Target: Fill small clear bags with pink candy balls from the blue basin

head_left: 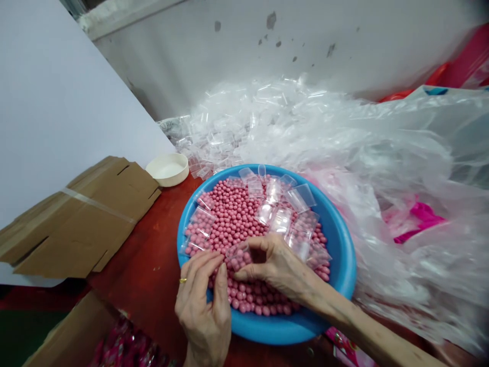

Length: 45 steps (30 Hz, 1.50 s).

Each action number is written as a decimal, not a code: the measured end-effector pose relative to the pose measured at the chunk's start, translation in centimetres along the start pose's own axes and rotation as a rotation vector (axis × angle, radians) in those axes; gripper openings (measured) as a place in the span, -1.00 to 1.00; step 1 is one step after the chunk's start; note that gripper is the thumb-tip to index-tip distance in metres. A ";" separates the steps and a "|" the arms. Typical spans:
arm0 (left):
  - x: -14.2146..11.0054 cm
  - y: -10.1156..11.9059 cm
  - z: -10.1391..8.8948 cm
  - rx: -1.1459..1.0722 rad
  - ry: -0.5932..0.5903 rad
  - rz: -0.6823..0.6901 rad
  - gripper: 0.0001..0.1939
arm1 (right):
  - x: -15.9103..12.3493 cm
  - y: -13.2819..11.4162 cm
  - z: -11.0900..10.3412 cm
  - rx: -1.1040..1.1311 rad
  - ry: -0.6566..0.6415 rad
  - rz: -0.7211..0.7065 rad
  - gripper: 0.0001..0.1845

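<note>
A blue basin (346, 255) holds many small pink balls (237, 214). Several clear plastic boxes (280, 220) lie on top of the balls, mostly toward the far and right sides. My right hand (273, 262) reaches in from the right, its thumb and fingers closed around a clear plastic container (237, 255) with pink balls inside. At the near left rim, my left hand (204, 300) wears a ring. Its fingertips and thumb tip come together beside the container's left end; anything between them is too small to make out.
Flattened brown cardboard (84, 219) and a round white dish (168, 169) stand left of the basin on the red table (141, 265). Behind are piled clear plastic pieces (217, 137) against a wall; plastic bags (412, 153) spread to the right. Pink wrapped items (126, 346) sit lower left.
</note>
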<state>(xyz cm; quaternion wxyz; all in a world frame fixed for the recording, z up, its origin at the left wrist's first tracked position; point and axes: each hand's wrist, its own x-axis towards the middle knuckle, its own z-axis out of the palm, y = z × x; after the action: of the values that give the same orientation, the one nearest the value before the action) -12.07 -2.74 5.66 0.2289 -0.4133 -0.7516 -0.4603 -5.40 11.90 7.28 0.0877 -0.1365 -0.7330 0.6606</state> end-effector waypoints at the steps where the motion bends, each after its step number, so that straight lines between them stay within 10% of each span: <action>1: 0.0 0.0 0.0 -0.001 -0.002 -0.001 -0.83 | -0.1 0.0 0.0 -0.015 0.001 0.002 -0.80; 15: 0.7 0.2 -0.6 -0.119 -0.212 -0.225 -0.85 | -0.7 -1.0 -0.5 -0.256 -0.126 -0.181 -0.91; 22: 0.4 0.4 -0.6 -0.160 -0.177 -0.388 -0.75 | 0.2 -2.0 -4.4 -0.560 0.310 -0.306 -0.91; 31: 0.1 0.0 -0.4 -0.192 -0.160 -0.454 -0.66 | -0.6 -2.1 -2.1 -0.319 -0.174 -0.147 -0.81; 36: -0.1 -0.2 -0.6 -0.262 -0.187 -0.452 -0.69 | -0.5 -1.9 0.0 -0.262 -0.112 -0.088 -0.88; 45: -0.9 0.2 0.2 -0.171 0.056 -0.434 -0.72 | -2.2 0.0 -0.5 -1.152 0.002 -0.387 -0.59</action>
<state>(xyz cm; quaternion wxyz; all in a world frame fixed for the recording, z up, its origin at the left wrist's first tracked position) -11.39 -2.93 4.99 0.1094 -0.2469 -0.7746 -0.5719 -3.14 11.63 7.50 0.1186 -0.0268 -0.9841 0.1294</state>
